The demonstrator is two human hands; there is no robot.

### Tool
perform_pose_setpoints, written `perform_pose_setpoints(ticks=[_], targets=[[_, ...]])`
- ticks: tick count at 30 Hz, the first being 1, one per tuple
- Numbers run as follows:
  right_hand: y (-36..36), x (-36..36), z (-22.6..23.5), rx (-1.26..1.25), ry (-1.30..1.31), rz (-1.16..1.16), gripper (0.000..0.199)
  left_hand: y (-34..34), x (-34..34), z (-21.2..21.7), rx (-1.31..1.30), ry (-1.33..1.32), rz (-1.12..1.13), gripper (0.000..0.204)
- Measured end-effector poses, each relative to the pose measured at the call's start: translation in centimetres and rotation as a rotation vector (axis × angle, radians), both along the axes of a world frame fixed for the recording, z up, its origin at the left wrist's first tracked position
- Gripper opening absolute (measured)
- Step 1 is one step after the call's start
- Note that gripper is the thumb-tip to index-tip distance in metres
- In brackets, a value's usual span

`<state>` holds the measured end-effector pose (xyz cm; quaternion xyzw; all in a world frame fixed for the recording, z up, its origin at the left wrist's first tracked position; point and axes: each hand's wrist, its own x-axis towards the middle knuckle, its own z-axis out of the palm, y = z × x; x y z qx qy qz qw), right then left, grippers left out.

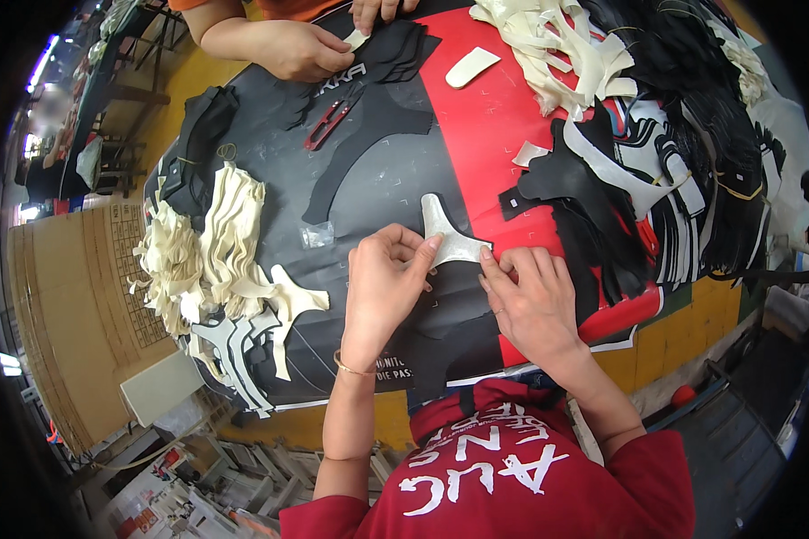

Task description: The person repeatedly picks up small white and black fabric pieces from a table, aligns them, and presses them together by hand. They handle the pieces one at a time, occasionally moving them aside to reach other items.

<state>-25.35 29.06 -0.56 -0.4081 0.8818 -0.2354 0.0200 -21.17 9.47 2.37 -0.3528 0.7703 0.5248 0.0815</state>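
**Both hands on a pale cut piece**

My left hand (382, 283) has its fingers (420, 256) closed in a narrow pinch on the left edge of a pale, translucent Y-shaped piece (449, 238). My right hand (535, 296) meets it from the other side, fingertips (488, 259) pressed to the piece's right end, the remaining fingers curled loosely over the surface. The piece sits just above the worktop (476, 117), right where its black covering meets the red one.

Just left of my left hand lies a small clear scrap (317, 235). Further left, a stack of cream cut pieces (229, 242) fans out near the worktop's edge. To my right, black cut pieces (593, 216) lie piled, with more cream strips (557, 45) beyond them. Red thread snips (330, 121) lie on the black covering at the far side, near another person's hand (297, 49) resting on dark pieces.
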Motion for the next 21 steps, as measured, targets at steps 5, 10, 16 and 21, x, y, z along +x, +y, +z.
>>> perform_pose_setpoints(ticks=[5,10,16,21], targets=[[0.0,0.0,0.1,-0.007,-0.005,0.002,0.037,0.1,0.1,-0.9,-0.023,0.04,0.039,0.027],[-0.1,0.1,0.2,0.003,0.005,0.006,0.038,0.2,0.3,-1.4,-0.059,0.051,0.053,0.024],[-0.1,0.0,0.4,0.015,-0.004,0.007,0.038,1.4,1.2,-1.3,-0.067,0.256,0.095,0.023],[-0.1,0.0,0.5,0.012,-0.001,0.01,0.038,1.1,1.1,-1.5,-0.107,0.136,0.111,0.023]])
